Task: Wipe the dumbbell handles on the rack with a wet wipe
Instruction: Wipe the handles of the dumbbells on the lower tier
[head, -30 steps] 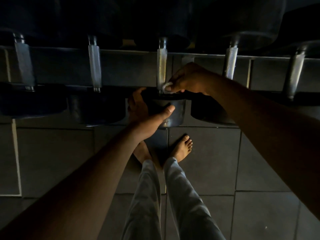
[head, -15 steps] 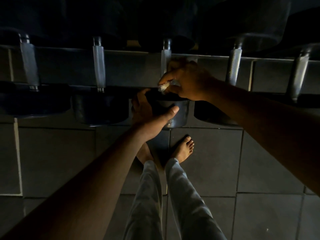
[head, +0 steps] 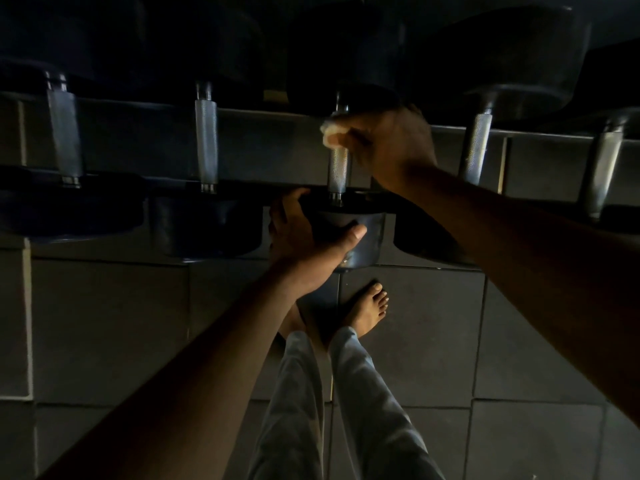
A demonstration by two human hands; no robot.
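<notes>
- Dumbbell handle (head: pixel 338 168) at twelve o'clock was mid-wipe: right hand (head: pixel 388 147) pinched wet wipe (head: pixel 330 133) at its top.
- Left hand (head: pixel 308 244) gripped the near weight head (head: pixel 356 233).
- Next, probably, the adjacent handle.

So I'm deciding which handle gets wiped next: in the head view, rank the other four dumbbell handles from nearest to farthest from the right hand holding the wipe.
From the right hand with the wet wipe:
1. Handle just right of it.
2. Handle just left of it.
3. Far-right handle.
4. Far-left handle.
</notes>
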